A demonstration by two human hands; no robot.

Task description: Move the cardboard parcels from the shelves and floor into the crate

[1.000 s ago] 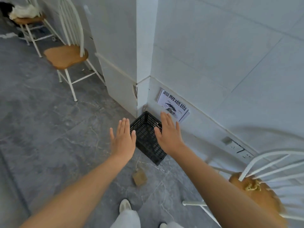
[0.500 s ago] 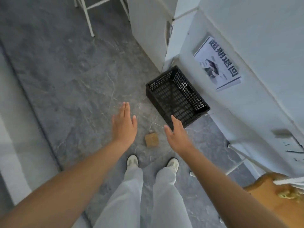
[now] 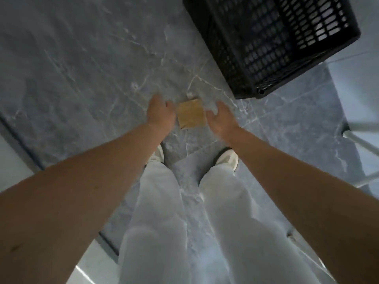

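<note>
One square cardboard parcel (image 3: 191, 113), marbled floor (image 3: 82, 78), between left hand (image 3: 160, 112), right hand (image 3: 222, 119).

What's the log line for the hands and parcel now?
phase: reach | parcel: on floor | left hand: open, beside parcel | right hand: open, beside parcel | crate: on floor nearby

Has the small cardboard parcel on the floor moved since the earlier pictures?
No. The parcel lies on the same floor spot, just short of the near corner of the crate, as before.
</note>
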